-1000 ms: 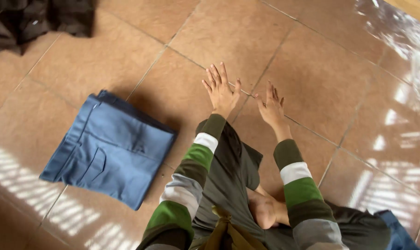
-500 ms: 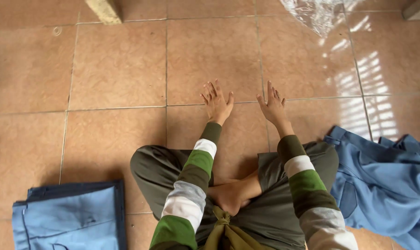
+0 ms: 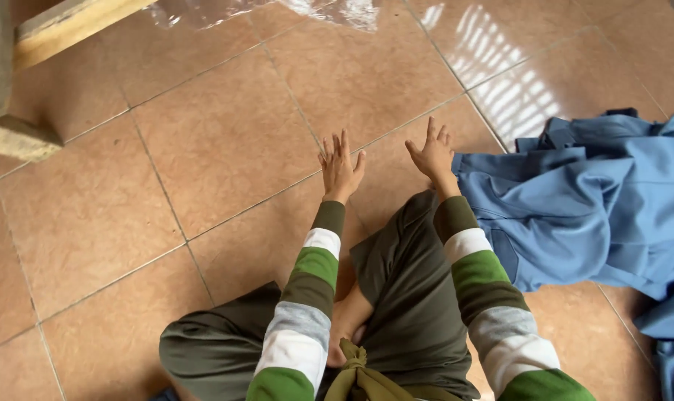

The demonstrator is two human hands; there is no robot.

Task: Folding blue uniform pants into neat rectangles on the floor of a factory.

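Holding both hands out in front of me above the terracotta tiled floor [image 3: 225, 141], I sit cross-legged in dark olive trousers [image 3: 411, 297] with green, grey and white striped sleeves [image 3: 307, 297] on both arms.

Left hand [image 3: 340, 169]: palm down, fingers [image 3: 342, 145] spread and extended. They pinch nothing. I cannot tell whether the palm touches the tile or hovers just above it.

Right hand [image 3: 432, 154]: palm down, fingers [image 3: 431, 130] loosely spread, holding nothing. The wrist sits just beside the near edge of the crumpled light blue cloth garment [image 3: 575, 208]; the fingers themselves do not touch it.

The garment lies unfolded on the floor directly to the right of my right fingers and extends out to the frame edge. A darker blue collar or hem part shows at its far end, beyond and to the right of the right fingers.

Further positions:
- Clear plastic sheet [image 3: 337, 11]: on the floor well beyond both sets of fingers.
- Pale wooden beam [image 3: 69, 30]: far to the left of and beyond the left fingers.
- Bare foot [image 3: 348, 319]: behind the fingers, between my knees.
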